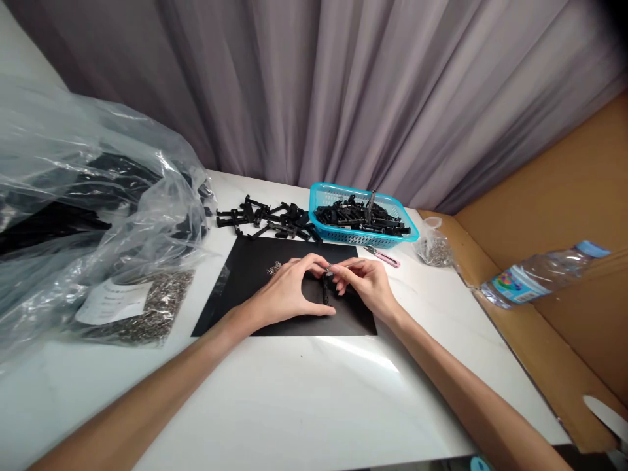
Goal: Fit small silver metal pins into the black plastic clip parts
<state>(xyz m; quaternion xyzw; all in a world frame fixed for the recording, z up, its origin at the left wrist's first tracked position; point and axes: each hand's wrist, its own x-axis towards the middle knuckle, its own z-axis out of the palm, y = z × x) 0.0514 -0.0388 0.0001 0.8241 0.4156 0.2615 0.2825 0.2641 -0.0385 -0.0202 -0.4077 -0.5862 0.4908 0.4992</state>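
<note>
Over a black mat point(230, 288), both hands meet at a small black plastic part point(326, 291). My left hand point(289, 291) grips it lengthwise, with the thumb at its near end and the fingers at its far end. The fingertips of my right hand point(366, 281) are pinched together at the part's far end, where a tiny metallic piece point(328, 269) shows between the fingers; its kind is too small to tell. Just beyond my left hand lies a little pile of small metal pieces point(273, 268), partly hidden by the fingers.
Loose black plastic parts point(279, 219) lie behind the mat, beside a blue basket point(314, 196) full of similar parts. A pink-handled cutter point(387, 258) and a bag of metal pieces point(434, 250) are right. Left are a large plastic bag point(161, 176) and a labelled metal-filled bag point(161, 301). A bottle point(559, 271) lies on cardboard.
</note>
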